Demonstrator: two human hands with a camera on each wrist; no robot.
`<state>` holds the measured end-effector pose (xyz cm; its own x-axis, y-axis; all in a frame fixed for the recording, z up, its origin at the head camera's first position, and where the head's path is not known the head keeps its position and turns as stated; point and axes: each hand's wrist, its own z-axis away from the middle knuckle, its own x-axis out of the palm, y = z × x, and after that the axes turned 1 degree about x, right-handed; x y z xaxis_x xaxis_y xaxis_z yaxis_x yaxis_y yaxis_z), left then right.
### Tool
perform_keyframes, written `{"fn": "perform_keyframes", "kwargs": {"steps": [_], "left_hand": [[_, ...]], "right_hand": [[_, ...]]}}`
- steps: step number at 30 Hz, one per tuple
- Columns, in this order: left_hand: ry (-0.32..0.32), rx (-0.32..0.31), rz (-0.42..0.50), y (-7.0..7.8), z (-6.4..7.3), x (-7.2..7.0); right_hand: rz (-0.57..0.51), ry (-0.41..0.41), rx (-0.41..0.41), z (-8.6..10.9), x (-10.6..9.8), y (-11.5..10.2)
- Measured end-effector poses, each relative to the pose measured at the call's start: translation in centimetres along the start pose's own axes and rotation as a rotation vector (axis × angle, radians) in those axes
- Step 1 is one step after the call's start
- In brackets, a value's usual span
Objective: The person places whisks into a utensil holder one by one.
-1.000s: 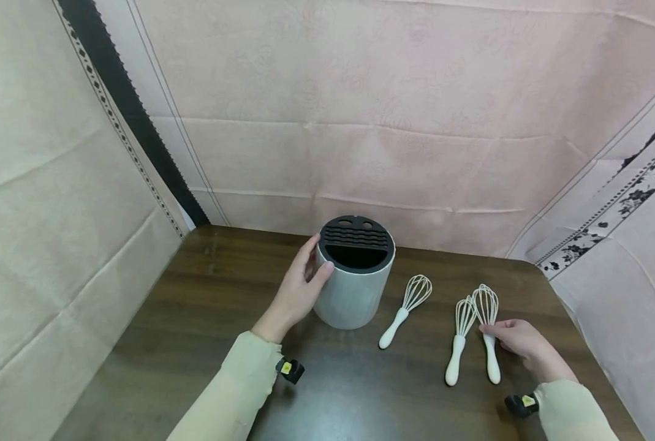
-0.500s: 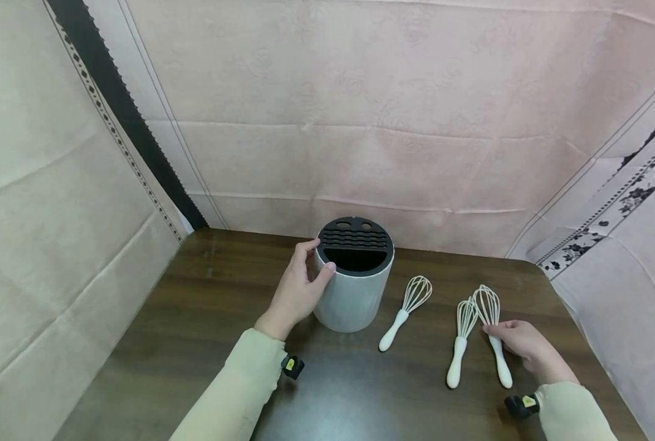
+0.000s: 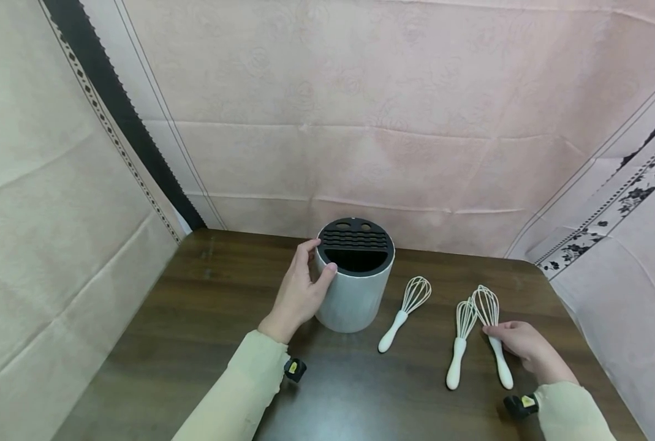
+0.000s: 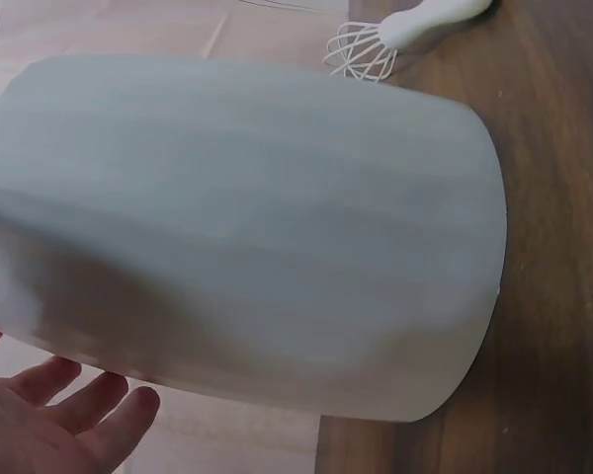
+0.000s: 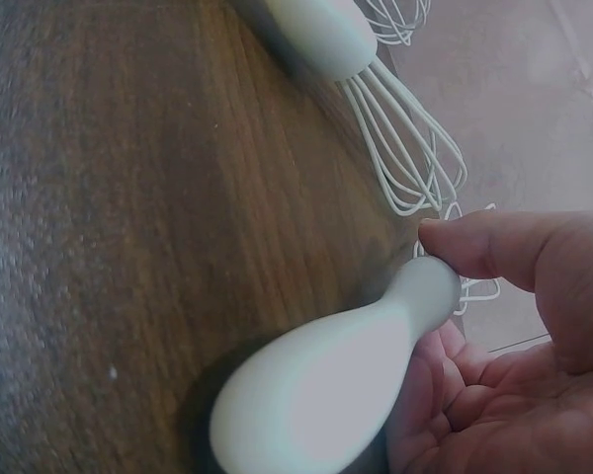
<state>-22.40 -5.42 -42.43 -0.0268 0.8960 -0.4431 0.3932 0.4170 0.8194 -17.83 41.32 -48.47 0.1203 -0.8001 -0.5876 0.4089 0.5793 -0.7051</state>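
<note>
A white utensil holder [image 3: 352, 303] with a black slotted lid [image 3: 355, 239] stands upright near the table's back edge. My left hand [image 3: 296, 297] holds its left side, thumb at the front and fingers further round. In the left wrist view the holder's pale wall [image 4: 247, 217] fills much of the picture, fingertips along its lower edge. At the right, my right hand [image 3: 520, 348] pinches a white whisk [image 3: 502, 364] where handle meets wires. A second whisk [image 3: 456, 361] lies just left of it, their wire heads overlapping. Another whisk [image 3: 397, 324] lies between that pair and the holder.
All of this is on a dark brown wooden table [image 3: 211, 355]. Behind it hangs a pale pink cloth [image 3: 404, 153], and further cloth drapes down both sides. A black wrist camera [image 3: 295, 369] sits on the left sleeve and another camera [image 3: 520, 405] on the right.
The pinched whisk's handle end has swung slightly right, away from the neighbouring whisk, mostly in the earlier half second. The left hand keeps its hold on the utensil holder.
</note>
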Motion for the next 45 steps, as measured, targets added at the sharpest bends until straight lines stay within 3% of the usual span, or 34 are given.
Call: {"fn": "perform_keyframes", "kwargs": {"steps": [5, 11, 18, 25, 38, 45], "left_hand": [[-0.006, 0.021, 0.114, -0.33, -0.10, 0.19], [-0.033, 0.019, 0.163, -0.41, -0.17, 0.17], [-0.076, -0.016, 0.147, -0.51, 0.05, -0.08], [-0.074, 0.015, 0.149, -0.90, -0.02, -0.05], [-0.070, -0.005, 0.107, -0.58, -0.24, -0.02], [-0.073, -0.013, 0.014, -0.14, -0.47, -0.05]], "right_hand": [[0.002, 0.004, 0.001, 0.09, 0.01, -0.13], [0.011, 0.002, -0.001, 0.17, 0.03, -0.24], [-0.003, -0.010, -0.001, 0.07, 0.09, -0.24], [-0.026, -0.027, 0.003, -0.09, -0.02, 0.07], [-0.045, -0.039, 0.014, 0.05, -0.18, 0.19], [-0.046, -0.026, 0.025, 0.09, -0.19, 0.16]]}}
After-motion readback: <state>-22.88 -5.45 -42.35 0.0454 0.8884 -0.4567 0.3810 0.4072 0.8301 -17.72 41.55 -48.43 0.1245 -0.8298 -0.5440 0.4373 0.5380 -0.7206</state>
